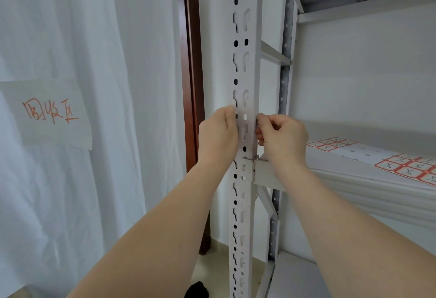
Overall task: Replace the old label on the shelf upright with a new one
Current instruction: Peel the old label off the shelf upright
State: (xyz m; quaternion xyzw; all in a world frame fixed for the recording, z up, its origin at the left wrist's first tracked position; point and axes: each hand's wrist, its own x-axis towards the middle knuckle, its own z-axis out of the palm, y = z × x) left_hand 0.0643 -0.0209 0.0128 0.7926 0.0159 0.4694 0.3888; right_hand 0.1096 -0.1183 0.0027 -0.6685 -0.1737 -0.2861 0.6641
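Both hands hold a label (245,122) on the shelf upright (244,61), middle of the frame.
Head view: the pale label lies across the upright's front. The left hand (218,135) pinches its left edge with curled fingers, and the right hand (284,136) pinches its right edge. Sheets of red-framed labels (405,166) lie on the shelf (354,186), right of the frame.

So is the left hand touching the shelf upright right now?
Touching. The head view shows the left hand with its fingers against the left edge of the shelf upright, no gap visible.
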